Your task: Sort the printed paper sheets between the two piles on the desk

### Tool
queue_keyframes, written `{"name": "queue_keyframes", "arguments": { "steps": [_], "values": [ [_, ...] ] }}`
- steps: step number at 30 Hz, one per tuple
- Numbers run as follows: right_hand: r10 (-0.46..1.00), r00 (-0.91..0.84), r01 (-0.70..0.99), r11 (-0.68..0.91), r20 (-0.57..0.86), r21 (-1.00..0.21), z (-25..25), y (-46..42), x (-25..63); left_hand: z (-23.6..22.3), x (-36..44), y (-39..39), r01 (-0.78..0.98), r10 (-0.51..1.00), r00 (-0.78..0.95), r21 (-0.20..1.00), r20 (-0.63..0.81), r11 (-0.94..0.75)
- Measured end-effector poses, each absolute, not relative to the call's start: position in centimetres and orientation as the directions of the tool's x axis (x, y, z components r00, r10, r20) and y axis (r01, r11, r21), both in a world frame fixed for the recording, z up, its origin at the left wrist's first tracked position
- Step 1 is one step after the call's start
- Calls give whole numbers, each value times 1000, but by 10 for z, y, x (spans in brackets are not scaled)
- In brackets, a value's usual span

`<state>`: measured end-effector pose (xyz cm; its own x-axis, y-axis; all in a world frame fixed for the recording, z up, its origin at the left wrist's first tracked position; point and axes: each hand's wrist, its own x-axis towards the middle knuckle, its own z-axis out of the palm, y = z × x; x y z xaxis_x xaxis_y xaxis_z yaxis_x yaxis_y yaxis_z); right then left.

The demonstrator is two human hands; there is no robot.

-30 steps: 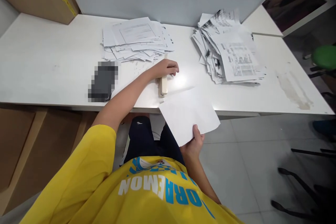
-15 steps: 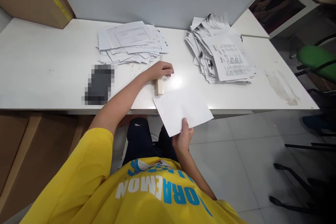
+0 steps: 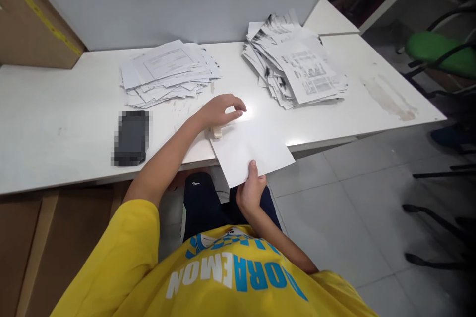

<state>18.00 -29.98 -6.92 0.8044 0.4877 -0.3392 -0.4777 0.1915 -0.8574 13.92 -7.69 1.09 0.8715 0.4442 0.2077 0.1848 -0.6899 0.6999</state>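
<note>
My right hand (image 3: 250,193) grips a white sheet of paper (image 3: 251,146) by its near edge, thumb on top; whether several sheets lie together I cannot tell. The paper's far part lies over the desk edge, its left corner at the front end of a beige stapler (image 3: 216,132). Over the stapler rests my left hand (image 3: 223,109), palm down, covering most of it. Its fingers curve forward past the stapler, the thumb apart from them, with nothing between. Whether the paper sits inside the stapler's jaw is hard to make out.
On the white desk (image 3: 55,109) lie a left paper stack (image 3: 167,72) and a messier right paper stack (image 3: 297,67). A dark, blurred-out object (image 3: 130,138) is near the front edge. A cardboard box (image 3: 40,29) stands back left, a green chair (image 3: 441,52) at right.
My right hand has brought the paper left and forward to the stapler's front end. My left hand stays over the stapler, its fingers stretching a little more. The view has shifted and tilted.
</note>
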Motion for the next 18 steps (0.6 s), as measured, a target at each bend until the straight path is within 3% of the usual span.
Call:
{"name": "queue_keyframes", "arguments": {
  "steps": [3, 6, 14, 18],
  "values": [
    [485, 796, -511, 215, -363, -832, -71, -297, 177, 7, 144, -80, 285, 416, 904, 585, 100, -759],
    [490, 775, -551, 213, -399, -807, -71, -298, 174, 3, 147, -79, 342, 439, 897, 552, 50, -761],
    [539, 723, -607, 195, -433, -770, -59, -304, 170, -8, 155, -79, 316, 340, 940, 334, 15, -888],
    [543, 731, -584, 184, -413, -791, -52, -304, 170, -7, 151, -78, 298, 350, 934, 372, 78, -879]
  ]
}}
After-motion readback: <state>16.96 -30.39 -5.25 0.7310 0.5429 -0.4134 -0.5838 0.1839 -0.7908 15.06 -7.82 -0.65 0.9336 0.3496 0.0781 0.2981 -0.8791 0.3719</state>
